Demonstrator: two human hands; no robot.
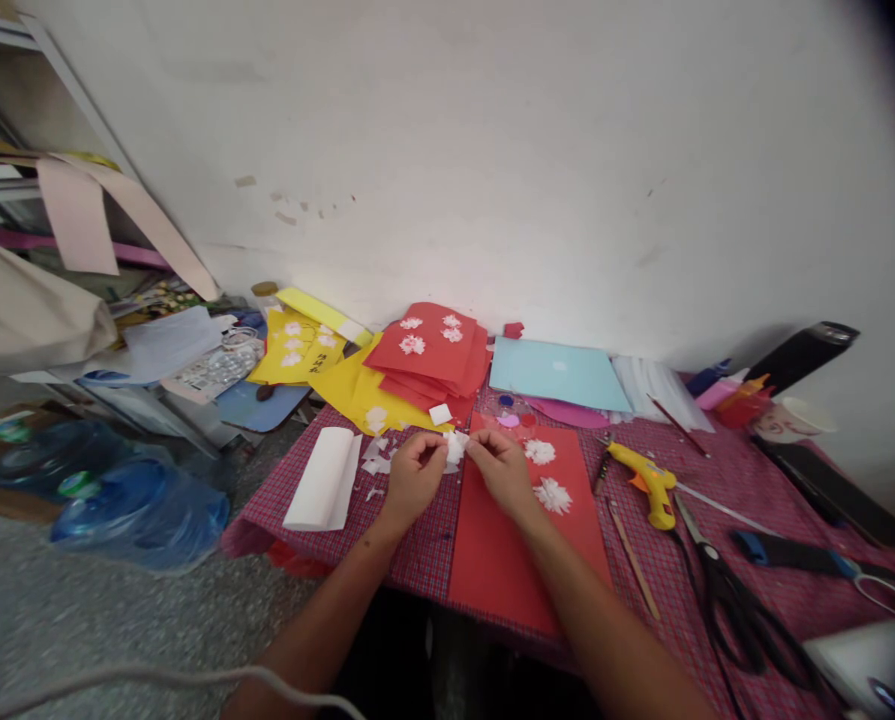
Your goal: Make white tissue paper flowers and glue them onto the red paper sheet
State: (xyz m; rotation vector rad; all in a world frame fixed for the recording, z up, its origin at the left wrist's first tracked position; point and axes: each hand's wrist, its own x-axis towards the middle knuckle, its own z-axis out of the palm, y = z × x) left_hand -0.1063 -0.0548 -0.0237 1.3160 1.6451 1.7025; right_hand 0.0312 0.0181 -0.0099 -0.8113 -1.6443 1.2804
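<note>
Two hands point(415, 478) point(508, 478) pinching thin white paper point(456, 447), ruffled flowers point(553, 495)

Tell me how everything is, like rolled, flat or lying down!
Left hand: pinching white paper
Right hand: pinching white paper
Large white paper: curled over, lying down
Red sheet: flat
White flowers: ruffled, on the red sheet
Red stack: piled unevenly
Glue gun: lying on its side
</note>
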